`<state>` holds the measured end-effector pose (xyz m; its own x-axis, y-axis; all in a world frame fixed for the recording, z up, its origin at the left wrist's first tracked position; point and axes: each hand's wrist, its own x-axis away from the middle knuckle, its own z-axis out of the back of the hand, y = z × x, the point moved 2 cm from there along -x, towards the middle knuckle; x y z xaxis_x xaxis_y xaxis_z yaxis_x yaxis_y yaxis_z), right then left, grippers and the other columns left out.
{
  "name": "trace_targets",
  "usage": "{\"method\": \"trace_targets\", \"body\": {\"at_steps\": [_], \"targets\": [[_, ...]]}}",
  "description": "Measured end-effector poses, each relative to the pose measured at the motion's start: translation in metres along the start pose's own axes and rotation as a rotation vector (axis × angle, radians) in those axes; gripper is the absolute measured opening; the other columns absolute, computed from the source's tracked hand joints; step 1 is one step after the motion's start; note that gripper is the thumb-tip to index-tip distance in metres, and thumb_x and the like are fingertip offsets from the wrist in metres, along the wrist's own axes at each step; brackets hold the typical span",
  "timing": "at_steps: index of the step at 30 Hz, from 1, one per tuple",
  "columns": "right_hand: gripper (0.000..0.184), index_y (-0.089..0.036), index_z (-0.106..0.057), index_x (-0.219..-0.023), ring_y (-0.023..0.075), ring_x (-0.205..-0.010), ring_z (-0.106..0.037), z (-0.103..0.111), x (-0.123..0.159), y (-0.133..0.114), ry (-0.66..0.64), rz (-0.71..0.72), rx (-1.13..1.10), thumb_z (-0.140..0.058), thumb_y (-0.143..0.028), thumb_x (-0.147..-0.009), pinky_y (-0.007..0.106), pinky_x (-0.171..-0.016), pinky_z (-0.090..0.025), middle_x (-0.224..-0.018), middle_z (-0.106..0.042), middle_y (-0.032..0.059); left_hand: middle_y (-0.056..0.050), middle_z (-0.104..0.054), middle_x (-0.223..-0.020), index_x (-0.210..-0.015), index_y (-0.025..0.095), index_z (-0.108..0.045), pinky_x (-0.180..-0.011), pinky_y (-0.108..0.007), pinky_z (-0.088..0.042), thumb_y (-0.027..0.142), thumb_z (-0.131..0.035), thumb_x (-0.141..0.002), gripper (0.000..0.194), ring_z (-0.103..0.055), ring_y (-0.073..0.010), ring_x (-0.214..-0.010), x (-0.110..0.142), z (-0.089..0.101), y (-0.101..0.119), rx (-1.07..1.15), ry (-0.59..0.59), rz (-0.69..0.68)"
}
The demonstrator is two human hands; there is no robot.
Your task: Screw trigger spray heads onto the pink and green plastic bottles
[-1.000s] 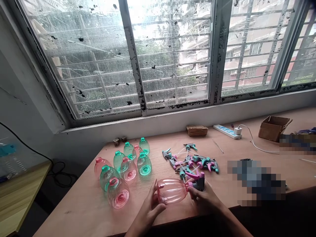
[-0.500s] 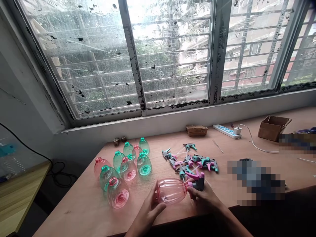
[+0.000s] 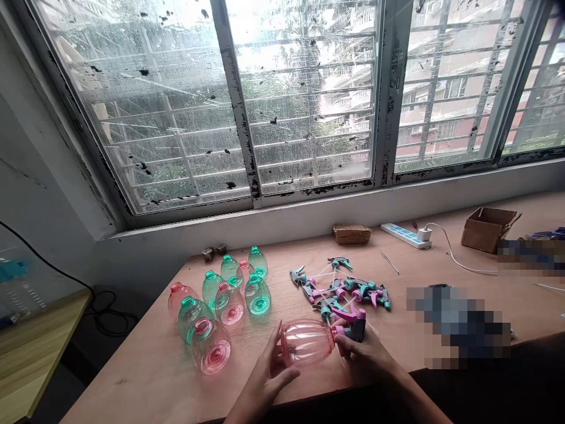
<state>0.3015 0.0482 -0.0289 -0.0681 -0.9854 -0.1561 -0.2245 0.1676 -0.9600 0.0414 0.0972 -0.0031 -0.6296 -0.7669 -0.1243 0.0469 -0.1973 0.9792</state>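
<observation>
A clear pink bottle (image 3: 306, 343) lies sideways above the front of the table, its neck to the right. My left hand (image 3: 270, 371) is curled around its base end, thumb below. At the neck sits a trigger spray head (image 3: 356, 325) with a pink lever and a dark body. My right hand (image 3: 364, 350) grips it by the collar; whether it is screwed on I cannot tell. Just beyond lies a pile of pink, teal and dark spray heads (image 3: 353, 288) with thin tubes. To the left stand several open pink and green bottles (image 3: 212, 353).
The wooden table (image 3: 145, 377) runs along the window. Toward its back are a brown cardboard packet (image 3: 352, 234), a white power strip (image 3: 406, 235) with a plug and cable, and an open cardboard box (image 3: 488, 229). A blurred-out object (image 3: 459, 324) lies at the right.
My left thumb has shifted slightly on the bottle, and the bottle appears turned a little. The rest stays in place.
</observation>
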Motion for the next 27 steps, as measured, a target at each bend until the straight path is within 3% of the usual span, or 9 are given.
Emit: {"method": "trace_targets", "body": {"at_steps": [6, 13, 16, 18, 21, 23, 27], "targets": [[0.045, -0.018, -0.059, -0.095, 0.0111, -0.037, -0.054, 0.0, 0.0, -0.004, -0.035, 0.005, 0.015, -0.08, -0.053, -0.076, 0.022, -0.038, -0.04, -0.057, -0.065, -0.0034, -0.012, -0.064, -0.139, -0.159, 0.031, -0.012, -0.111, -0.05, -0.043, 0.045, -0.076, -0.083, 0.1, -0.06, -0.0335, -0.125, 0.002, -0.002, -0.001, -0.006, -0.005, -0.001], [0.043, -0.018, -0.057, -0.089, 0.0098, -0.037, -0.052, -0.002, 0.001, -0.007, -0.059, 0.03, 0.024, -0.079, -0.053, -0.077, 0.021, -0.038, -0.041, -0.056, -0.063, -0.0041, -0.012, -0.054, -0.15, -0.158, 0.028, -0.021, -0.117, -0.05, -0.036, 0.052, -0.062, -0.091, 0.083, -0.049, -0.0355, -0.138, 0.002, -0.001, 0.007, -0.022, 0.036, -0.013], [0.044, -0.019, -0.056, -0.092, 0.0102, -0.038, -0.052, -0.003, 0.002, -0.007, -0.052, 0.035, 0.03, -0.079, -0.054, -0.077, 0.022, -0.038, -0.041, -0.057, -0.063, -0.0042, -0.012, -0.054, -0.151, -0.157, 0.029, -0.024, -0.116, -0.051, -0.037, 0.049, -0.066, -0.09, 0.081, -0.051, -0.0356, -0.136, 0.003, -0.002, 0.007, -0.016, 0.021, -0.011], [0.045, -0.019, -0.056, -0.092, 0.0102, -0.038, -0.052, -0.003, 0.001, -0.007, -0.046, 0.037, 0.034, -0.078, -0.055, -0.077, 0.022, -0.038, -0.042, -0.057, -0.063, -0.0044, -0.011, -0.044, -0.159, -0.157, 0.033, -0.023, -0.117, -0.051, -0.036, 0.046, -0.07, -0.088, 0.084, -0.05, -0.0353, -0.138, 0.003, -0.002, 0.006, -0.006, 0.016, -0.015], [0.044, -0.019, -0.057, -0.088, 0.0102, -0.037, -0.052, -0.003, 0.001, -0.007, -0.049, 0.032, 0.047, -0.079, -0.055, -0.076, 0.022, -0.038, -0.04, -0.056, -0.063, -0.0043, -0.006, -0.027, -0.167, -0.156, 0.036, -0.024, -0.124, -0.051, -0.024, 0.045, -0.071, -0.087, 0.084, -0.035, -0.0336, -0.148, 0.002, -0.002, 0.003, 0.008, 0.025, -0.031], [0.043, -0.018, -0.057, -0.086, 0.0103, -0.037, -0.053, -0.003, 0.001, -0.007, -0.055, 0.027, 0.058, -0.079, -0.054, -0.077, 0.021, -0.038, -0.038, -0.055, -0.062, -0.004, -0.005, -0.026, -0.167, -0.156, 0.034, -0.026, -0.126, -0.05, -0.017, 0.05, -0.065, -0.09, 0.079, -0.024, -0.0316, -0.153, 0.001, -0.001, 0.0, 0.021, 0.027, -0.042], [0.039, -0.018, -0.059, -0.087, 0.0108, -0.039, -0.054, -0.002, 0.001, -0.007, -0.054, 0.028, 0.077, -0.078, -0.051, -0.08, 0.021, -0.039, -0.038, -0.057, -0.063, -0.0035, -0.01, -0.033, -0.164, -0.158, 0.03, -0.021, -0.122, -0.053, -0.027, 0.052, -0.067, -0.088, 0.086, -0.033, -0.0354, -0.149, -0.002, 0.002, -0.006, 0.034, 0.03, -0.033]]}}
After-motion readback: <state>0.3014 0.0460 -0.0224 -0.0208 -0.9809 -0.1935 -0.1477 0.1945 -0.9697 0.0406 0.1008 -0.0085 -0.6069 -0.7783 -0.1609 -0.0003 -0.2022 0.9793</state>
